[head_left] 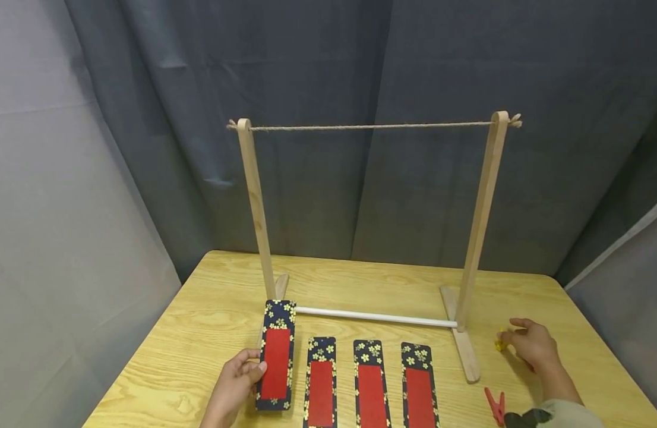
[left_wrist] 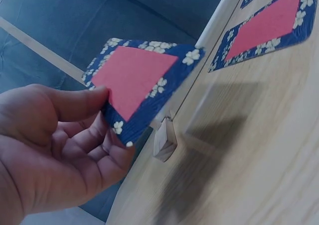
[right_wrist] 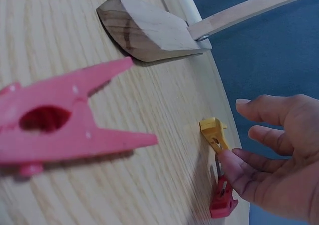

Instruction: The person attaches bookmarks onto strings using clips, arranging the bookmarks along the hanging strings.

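Note:
My left hand [head_left: 234, 380] pinches a dark blue flowered card with a red panel [head_left: 276, 362], thumb in front and fingers behind. The card is raised off the table; its shadow falls below it in the left wrist view. At the right, my right hand [head_left: 531, 343] has its thumb and a finger on a yellow clothespin [right_wrist: 214, 133], with the other fingers stretched out above. A red clothespin [right_wrist: 224, 200] lies just beyond the yellow one, partly behind the fingers. Another red clothespin [head_left: 495, 406] rests nearer to me.
Three similar cards, one of them the middle card [head_left: 371, 386], lie in a row on the wooden table [head_left: 163, 339]. Behind them stands a wooden frame [head_left: 480, 226] with a string [head_left: 371, 126] across its top and a white rod [head_left: 376, 316] below. Grey curtains [head_left: 307, 196] surround the table.

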`<state>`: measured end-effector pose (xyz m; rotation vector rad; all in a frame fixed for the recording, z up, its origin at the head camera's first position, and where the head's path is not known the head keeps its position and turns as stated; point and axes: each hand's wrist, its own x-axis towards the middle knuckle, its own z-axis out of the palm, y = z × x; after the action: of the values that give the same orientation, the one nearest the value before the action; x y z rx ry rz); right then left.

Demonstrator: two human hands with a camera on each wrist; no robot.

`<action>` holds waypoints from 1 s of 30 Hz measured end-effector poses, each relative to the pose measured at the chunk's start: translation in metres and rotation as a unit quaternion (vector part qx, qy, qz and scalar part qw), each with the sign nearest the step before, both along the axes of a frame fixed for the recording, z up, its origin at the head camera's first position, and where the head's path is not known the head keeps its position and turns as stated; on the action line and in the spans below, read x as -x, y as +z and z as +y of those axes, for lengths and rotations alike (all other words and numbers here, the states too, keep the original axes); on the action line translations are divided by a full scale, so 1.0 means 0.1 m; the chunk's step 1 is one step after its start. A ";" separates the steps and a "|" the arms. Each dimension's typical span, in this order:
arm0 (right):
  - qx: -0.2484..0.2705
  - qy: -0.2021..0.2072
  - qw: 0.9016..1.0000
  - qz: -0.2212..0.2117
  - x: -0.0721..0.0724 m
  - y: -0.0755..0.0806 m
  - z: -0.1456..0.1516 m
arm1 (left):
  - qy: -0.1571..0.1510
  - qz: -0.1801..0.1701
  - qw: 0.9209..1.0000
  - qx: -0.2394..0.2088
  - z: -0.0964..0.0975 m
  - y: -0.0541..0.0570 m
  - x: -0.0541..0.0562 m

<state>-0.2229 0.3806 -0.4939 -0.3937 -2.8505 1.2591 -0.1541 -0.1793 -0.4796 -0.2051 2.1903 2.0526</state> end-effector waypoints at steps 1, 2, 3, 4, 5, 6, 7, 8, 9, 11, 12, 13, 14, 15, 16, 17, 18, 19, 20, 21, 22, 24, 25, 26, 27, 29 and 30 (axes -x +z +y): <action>-0.005 0.002 1.000 0.001 0.01 0.00 0.00 | 0.000 0.002 1.000 -0.007 0.00 0.00 0.01; -0.011 0.004 1.000 0.002 0.02 0.01 -0.01 | 0.002 0.004 1.000 -0.015 0.01 0.00 0.01; -0.014 0.006 1.000 0.004 0.02 0.01 -0.02 | 0.004 0.006 1.000 -0.023 0.02 0.00 0.01; -0.019 0.004 1.000 0.006 0.03 0.01 -0.03 | 0.006 0.009 0.999 -0.030 0.03 0.01 0.02; -0.024 0.003 1.000 0.008 0.04 0.02 -0.04 | 0.009 0.012 0.999 -0.038 0.03 0.01 0.02; -0.029 0.003 1.000 0.009 0.05 0.02 -0.05 | 0.013 0.014 0.999 -0.045 0.04 0.02 0.03; -0.030 0.002 1.000 0.009 0.06 0.02 -0.06 | 0.016 0.016 0.998 -0.050 0.05 0.02 0.03; -0.034 0.001 0.999 0.008 0.07 0.02 -0.07 | 0.020 0.018 0.998 -0.055 0.06 0.03 0.03; -0.040 0.002 0.999 0.006 0.08 0.02 -0.08 | 0.022 0.021 0.998 -0.056 0.07 0.03 0.04; -0.052 0.003 0.999 0.000 0.09 0.01 -0.09 | 0.026 0.025 0.998 -0.053 0.09 0.04 0.04; -0.058 0.002 0.998 -0.003 0.10 0.01 -0.09 | 0.029 0.027 0.998 -0.050 0.10 0.05 0.05; -0.064 0.001 0.998 -0.004 0.11 0.01 -0.10 | 0.031 0.030 0.998 -0.045 0.11 0.06 0.05; -0.067 -0.002 0.998 -0.004 0.12 0.01 -0.10 | 0.034 0.033 0.998 -0.040 0.12 0.07 0.06; -0.073 -0.003 0.997 -0.004 0.14 0.00 -0.10 | 0.036 0.036 0.998 -0.034 0.13 0.07 0.06; -0.077 -0.005 0.997 -0.002 0.15 -0.01 -0.11 | 0.040 0.035 0.998 -0.029 0.13 0.08 0.07; -0.080 -0.005 0.997 -0.002 0.16 -0.01 -0.11 | 0.044 0.035 0.998 -0.026 0.14 0.09 0.08; -0.087 -0.006 0.996 0.001 0.17 -0.02 -0.12 | 0.046 0.037 0.998 -0.022 0.14 0.11 0.09; -0.093 -0.003 0.996 0.003 0.18 -0.03 -0.11 | 0.048 0.038 0.998 -0.021 0.15 0.12 0.10; -0.100 -0.004 0.995 0.006 0.18 -0.04 -0.12 | 0.050 0.038 0.998 -0.022 0.15 0.12 0.11; -0.108 -0.001 0.994 0.010 0.19 -0.05 -0.12 | 0.049 0.040 0.998 -0.022 0.15 0.13 0.12; -0.112 0.003 0.994 0.012 0.20 -0.05 -0.12 | 0.050 0.042 0.998 -0.024 0.15 0.14 0.13; -0.118 0.010 0.993 0.019 0.21 -0.06 -0.12 | 0.051 0.051 0.997 -0.028 0.16 0.15 0.15; -0.118 0.014 0.993 0.020 0.21 -0.06 -0.12 | 0.053 0.054 0.997 -0.030 0.16 0.16 0.16; -0.116 0.016 0.993 0.020 0.22 -0.06 -0.12 | 0.055 0.058 0.996 -0.030 0.17 0.18 0.17; -0.115 0.019 0.993 0.020 0.22 -0.06 -0.12 | 0.056 0.062 0.996 -0.029 0.17 0.19 0.17; -0.112 0.019 0.993 0.014 0.21 -0.05 -0.11 | 0.060 0.066 0.995 -0.032 0.19 0.22 0.19; -0.110 0.017 0.994 0.010 0.21 -0.05 -0.11 | 0.060 0.067 0.995 -0.033 0.19 0.23 0.20</action>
<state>-0.2441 0.3695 -0.4990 -0.3274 -2.9467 0.9311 -0.1742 -0.1600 -0.4563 -0.2023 2.2329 2.2618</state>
